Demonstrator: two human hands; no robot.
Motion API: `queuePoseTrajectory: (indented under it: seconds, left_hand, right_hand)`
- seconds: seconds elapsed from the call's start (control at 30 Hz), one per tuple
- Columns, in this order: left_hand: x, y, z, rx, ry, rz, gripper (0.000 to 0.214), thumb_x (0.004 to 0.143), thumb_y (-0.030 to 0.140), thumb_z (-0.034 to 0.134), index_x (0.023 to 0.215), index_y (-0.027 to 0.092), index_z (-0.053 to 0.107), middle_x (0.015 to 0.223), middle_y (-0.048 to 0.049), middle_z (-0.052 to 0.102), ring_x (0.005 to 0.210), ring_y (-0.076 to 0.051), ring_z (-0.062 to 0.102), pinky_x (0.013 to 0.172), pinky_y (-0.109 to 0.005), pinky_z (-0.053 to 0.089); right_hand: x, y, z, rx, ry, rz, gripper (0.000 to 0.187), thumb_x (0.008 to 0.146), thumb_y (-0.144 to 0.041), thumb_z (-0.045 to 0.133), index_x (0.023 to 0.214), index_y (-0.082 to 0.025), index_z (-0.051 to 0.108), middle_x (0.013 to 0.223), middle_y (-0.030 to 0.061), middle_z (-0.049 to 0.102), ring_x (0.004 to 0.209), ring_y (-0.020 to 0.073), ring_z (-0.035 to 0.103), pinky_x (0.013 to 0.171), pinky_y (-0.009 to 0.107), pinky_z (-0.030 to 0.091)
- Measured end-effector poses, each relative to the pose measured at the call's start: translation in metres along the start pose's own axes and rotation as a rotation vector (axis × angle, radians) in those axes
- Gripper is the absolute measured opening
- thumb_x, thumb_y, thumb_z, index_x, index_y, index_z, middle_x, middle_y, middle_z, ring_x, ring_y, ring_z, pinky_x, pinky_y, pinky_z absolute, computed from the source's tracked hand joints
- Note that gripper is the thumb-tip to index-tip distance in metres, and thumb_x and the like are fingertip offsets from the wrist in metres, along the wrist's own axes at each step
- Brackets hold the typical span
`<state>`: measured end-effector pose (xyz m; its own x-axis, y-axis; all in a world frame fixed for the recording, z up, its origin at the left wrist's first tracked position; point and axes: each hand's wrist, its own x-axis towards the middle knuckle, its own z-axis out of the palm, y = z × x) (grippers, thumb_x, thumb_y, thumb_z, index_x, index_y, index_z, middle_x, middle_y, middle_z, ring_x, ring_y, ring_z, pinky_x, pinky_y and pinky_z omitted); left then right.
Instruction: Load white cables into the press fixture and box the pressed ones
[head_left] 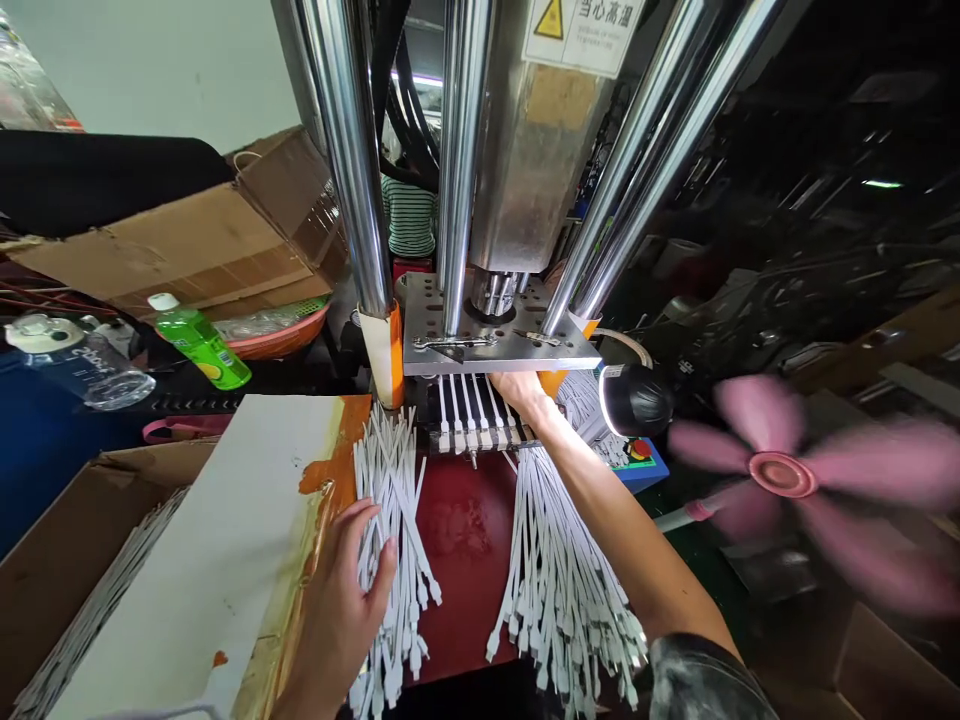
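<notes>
My left hand [349, 575] is beside a bundle of white cables [394, 480], its thumb and fingers apart around the near edge of the bundle. Nothing shows gripped in it. My right hand [521, 390] reaches under the steel plate [502, 350] of a press, where its fingers are hidden. A row of several white cables [480, 405] lies side by side in a fixture [487, 438] beneath that plate. Below my right forearm, a larger bundle of white cables [562, 580] fans out over the dark red surface [465, 540], connector ends toward me.
A pink fan [780, 473] with blurred blades stands at right, near a black lamp [637, 398]. Steel columns [349, 150] flank the press. At left are a white board [195, 540], a box of cables [97, 600] and a green bottle [199, 340]. A person [410, 215] sits behind.
</notes>
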<state>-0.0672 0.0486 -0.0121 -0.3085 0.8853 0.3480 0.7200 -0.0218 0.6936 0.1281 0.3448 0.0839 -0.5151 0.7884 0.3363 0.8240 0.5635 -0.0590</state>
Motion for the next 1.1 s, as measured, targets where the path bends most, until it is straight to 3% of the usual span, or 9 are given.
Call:
queuePoseTrajectory:
  seconds: [0.2,0.37,0.43,0.63,0.73,0.83,0.9,1.03,1.1]
  left_hand:
    - [-0.011,0.017,-0.004,-0.150,-0.062,0.087,0.033,0.099,0.036,0.058,0.131,0.026,0.059,0.136,-0.0112,0.067,0.127,-0.028,0.065,0.104,-0.045,0.056]
    - [0.008,0.045,-0.017,-0.335,0.005,0.009,0.058,0.094,0.053,0.062,0.143,0.023,0.055,0.150,-0.0140,0.058,0.142,-0.033,0.053,0.120,-0.051,0.042]
    - [0.013,0.052,-0.021,-0.437,-0.172,-0.035,0.071,0.090,0.065,0.064,0.147,0.023,0.055,0.156,-0.0145,0.054,0.148,-0.036,0.046,0.124,-0.054,0.035]
    - [-0.030,0.062,-0.002,-1.130,-1.220,-0.172,0.086,0.080,0.087,0.058,0.131,0.020,0.071,0.125,-0.0189,0.074,0.127,-0.039,0.064,0.110,-0.054,0.047]
    - [-0.060,0.074,0.012,-1.287,-1.268,-0.311,0.070,0.083,0.079,0.064,0.117,0.018,0.074,0.096,-0.0129,0.078,0.100,-0.032,0.074,0.100,-0.050,0.052]
    - [-0.078,0.082,0.021,-1.274,-1.273,-0.438,0.054,0.091,0.070,0.062,0.099,0.016,0.070,0.064,0.0006,0.061,0.062,-0.018,0.066,0.084,-0.039,0.056]
    - [-0.082,0.082,0.025,-1.235,-1.300,-0.496,0.052,0.094,0.070,0.058,0.085,0.018,0.061,0.053,0.0092,0.043,0.043,-0.010,0.049,0.072,-0.033,0.056]
    - [-0.083,0.078,0.028,-1.226,-1.354,-0.437,0.051,0.097,0.068,0.054,0.080,0.020,0.054,0.047,0.0127,0.034,0.039,-0.009,0.048,0.072,-0.032,0.056]
    - [-0.083,0.077,0.027,-1.240,-1.398,-0.375,0.053,0.098,0.067,0.051,0.085,0.017,0.062,0.048,0.0085,0.042,0.046,-0.014,0.059,0.073,-0.032,0.055]
  right_hand:
    - [-0.097,-0.021,-0.033,-0.018,0.068,-0.054,0.033,0.109,-0.024,0.045,0.096,-0.013,0.073,0.067,0.0007,0.064,0.061,0.0124,0.057,0.060,0.025,0.043]
    - [-0.198,-0.055,-0.105,0.302,0.408,-0.035,0.013,0.104,-0.023,0.058,0.103,-0.019,0.070,0.073,0.0005,0.064,0.061,0.0133,0.057,0.060,0.026,0.042]
    - [-0.217,-0.067,-0.127,0.448,0.323,-0.029,0.008,0.102,-0.021,0.060,0.102,-0.021,0.068,0.077,0.0003,0.064,0.064,0.0136,0.057,0.060,0.025,0.042]
    - [-0.242,-0.089,-0.130,0.623,-0.030,0.040,0.013,0.099,-0.017,0.056,0.094,-0.021,0.067,0.075,-0.0008,0.064,0.065,0.0135,0.058,0.062,0.025,0.042]
    - [-0.253,-0.098,-0.118,0.617,-0.093,0.076,0.015,0.101,-0.019,0.054,0.095,-0.021,0.067,0.082,0.0016,0.068,0.069,0.0145,0.060,0.063,0.026,0.041]
    - [-0.259,-0.096,-0.106,0.600,-0.100,0.086,0.017,0.101,-0.021,0.052,0.097,-0.021,0.068,0.084,0.0020,0.069,0.068,0.0147,0.060,0.062,0.026,0.042]
    - [-0.266,-0.082,-0.099,0.544,0.115,0.211,0.017,0.101,-0.024,0.052,0.098,-0.021,0.068,0.084,0.0027,0.069,0.067,0.0150,0.060,0.062,0.026,0.043]
    - [-0.312,-0.023,-0.086,0.424,0.929,0.810,0.027,0.095,-0.045,0.062,0.101,-0.019,0.067,0.080,0.0028,0.066,0.063,0.0158,0.057,0.060,0.026,0.044]
    - [-0.358,0.003,-0.077,0.435,0.998,1.064,0.040,0.087,-0.058,0.065,0.098,-0.020,0.067,0.070,0.0000,0.060,0.056,0.0162,0.052,0.055,0.027,0.042]
